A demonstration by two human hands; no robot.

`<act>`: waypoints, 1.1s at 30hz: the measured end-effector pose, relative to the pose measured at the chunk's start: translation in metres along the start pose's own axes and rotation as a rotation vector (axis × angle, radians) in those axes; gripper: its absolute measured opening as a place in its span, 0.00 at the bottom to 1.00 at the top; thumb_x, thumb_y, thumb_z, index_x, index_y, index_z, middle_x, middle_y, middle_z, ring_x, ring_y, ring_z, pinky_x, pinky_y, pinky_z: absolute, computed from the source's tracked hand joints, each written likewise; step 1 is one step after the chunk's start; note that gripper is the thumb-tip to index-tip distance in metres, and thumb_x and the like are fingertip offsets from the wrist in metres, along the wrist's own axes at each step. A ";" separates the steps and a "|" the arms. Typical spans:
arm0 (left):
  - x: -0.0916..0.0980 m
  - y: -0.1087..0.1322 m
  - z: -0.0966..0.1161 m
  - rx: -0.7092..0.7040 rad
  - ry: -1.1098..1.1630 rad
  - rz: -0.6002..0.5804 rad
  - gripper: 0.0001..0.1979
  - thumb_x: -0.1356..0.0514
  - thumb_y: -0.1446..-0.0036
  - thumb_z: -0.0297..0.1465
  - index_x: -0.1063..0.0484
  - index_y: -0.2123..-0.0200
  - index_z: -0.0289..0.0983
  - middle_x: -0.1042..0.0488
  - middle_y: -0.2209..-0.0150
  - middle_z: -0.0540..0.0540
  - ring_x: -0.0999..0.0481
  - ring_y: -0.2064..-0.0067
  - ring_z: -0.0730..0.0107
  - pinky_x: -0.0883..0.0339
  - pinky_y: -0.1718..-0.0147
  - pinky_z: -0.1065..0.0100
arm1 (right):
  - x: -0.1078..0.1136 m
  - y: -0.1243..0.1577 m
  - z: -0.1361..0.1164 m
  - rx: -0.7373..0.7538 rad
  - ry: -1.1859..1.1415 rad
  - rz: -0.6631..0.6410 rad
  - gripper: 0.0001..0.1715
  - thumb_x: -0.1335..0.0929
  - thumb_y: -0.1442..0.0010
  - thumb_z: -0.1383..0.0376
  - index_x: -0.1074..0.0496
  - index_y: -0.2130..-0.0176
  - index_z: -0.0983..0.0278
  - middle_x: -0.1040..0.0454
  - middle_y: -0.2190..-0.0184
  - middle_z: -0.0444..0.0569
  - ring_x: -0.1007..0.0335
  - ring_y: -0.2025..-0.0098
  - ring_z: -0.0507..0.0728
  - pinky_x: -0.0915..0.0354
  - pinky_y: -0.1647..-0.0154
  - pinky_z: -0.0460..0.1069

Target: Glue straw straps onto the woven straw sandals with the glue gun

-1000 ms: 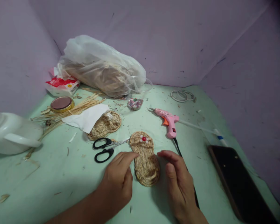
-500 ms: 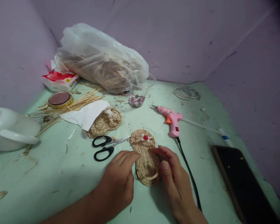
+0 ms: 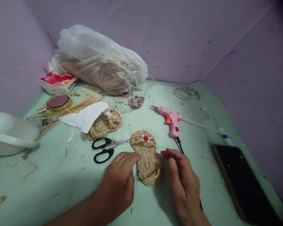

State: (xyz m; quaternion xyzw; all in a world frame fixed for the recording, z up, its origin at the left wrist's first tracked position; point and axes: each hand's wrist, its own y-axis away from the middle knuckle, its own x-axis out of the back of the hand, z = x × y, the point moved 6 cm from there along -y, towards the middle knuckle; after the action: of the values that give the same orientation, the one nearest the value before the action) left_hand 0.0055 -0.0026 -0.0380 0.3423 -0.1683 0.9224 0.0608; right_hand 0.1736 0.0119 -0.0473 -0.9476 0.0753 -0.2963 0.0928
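A small woven straw slipper (image 3: 147,160) lies flat on the table, its toe end bearing a white bead flower with a red centre. My left hand (image 3: 121,179) is at its left side, fingers together and bent forward, the thumb lower and apart; the fingertips reach the slipper's edge. On the right, my right hand (image 3: 184,182) is open and loosely curved, with a small gap between it and the slipper. Black-handled scissors (image 3: 108,149) lie left of the slipper, blade tips near its toe end. Farther back is a second straw slipper (image 3: 103,125), partly under a white sheet (image 3: 85,116).
A pink glue gun (image 3: 171,119) with its cord lies right of the slipper, beyond a dark phone (image 3: 242,182). A clear cup of beads (image 3: 136,101), a plastic bag (image 3: 103,62), straw strands (image 3: 82,100), a round tin (image 3: 58,102) and a white jug (image 3: 11,133) stand around.
My right hand has drawn back to the right, away from the slipper's edge. My left hand stays in place. The view has shifted slightly.
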 end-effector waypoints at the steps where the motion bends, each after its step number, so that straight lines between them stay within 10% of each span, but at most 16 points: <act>1: 0.002 0.000 -0.001 0.021 -0.003 0.029 0.20 0.52 0.49 0.18 0.37 0.53 0.37 0.29 0.56 0.42 0.30 0.54 0.66 0.34 0.54 0.64 | 0.001 0.000 0.001 -0.017 0.019 0.008 0.13 0.41 0.39 0.61 0.36 0.55 0.59 0.29 0.59 0.50 0.33 0.57 0.57 0.37 0.57 0.54; 9: 0.006 -0.005 -0.016 0.333 0.075 0.048 0.13 0.50 0.47 0.26 0.32 0.59 0.37 0.24 0.65 0.46 0.24 0.64 0.69 0.31 0.64 0.68 | -0.007 -0.004 -0.005 -0.078 0.090 -0.181 0.15 0.41 0.40 0.61 0.36 0.55 0.62 0.25 0.66 0.49 0.28 0.67 0.56 0.34 0.66 0.50; 18: 0.027 -0.038 0.002 0.286 0.041 -0.208 0.10 0.47 0.49 0.28 0.28 0.64 0.39 0.24 0.63 0.49 0.27 0.60 0.67 0.33 0.59 0.65 | -0.004 0.020 -0.028 0.138 0.000 -0.529 0.08 0.38 0.42 0.67 0.32 0.62 0.59 0.27 0.72 0.43 0.30 0.72 0.51 0.34 0.72 0.45; 22: 0.029 -0.026 0.030 0.111 -0.299 -0.146 0.06 0.43 0.52 0.29 0.29 0.69 0.37 0.27 0.63 0.44 0.32 0.55 0.56 0.41 0.52 0.52 | 0.027 -0.005 -0.046 0.468 0.226 -0.301 0.16 0.35 0.47 0.71 0.32 0.57 0.60 0.31 0.56 0.52 0.34 0.55 0.58 0.37 0.56 0.53; 28: 0.001 -0.009 0.032 0.139 -0.489 -0.187 0.07 0.44 0.50 0.30 0.30 0.68 0.36 0.30 0.62 0.40 0.36 0.54 0.51 0.46 0.52 0.45 | -0.006 -0.028 -0.060 0.730 0.399 -0.684 0.18 0.34 0.50 0.69 0.31 0.57 0.56 0.39 0.44 0.47 0.54 0.40 0.64 0.62 0.41 0.65; 33: 0.001 -0.012 0.027 0.113 -0.547 -0.211 0.08 0.45 0.50 0.28 0.30 0.65 0.36 0.29 0.61 0.42 0.34 0.56 0.54 0.50 0.49 0.44 | -0.034 -0.027 -0.056 0.751 0.467 -0.837 0.16 0.34 0.48 0.65 0.31 0.57 0.63 0.32 0.52 0.50 0.42 0.49 0.61 0.56 0.42 0.60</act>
State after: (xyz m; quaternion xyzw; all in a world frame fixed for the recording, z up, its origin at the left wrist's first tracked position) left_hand 0.0238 -0.0007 -0.0151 0.5966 -0.0904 0.7923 0.0898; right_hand 0.1159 0.0371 -0.0150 -0.7094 -0.3948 -0.5137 0.2775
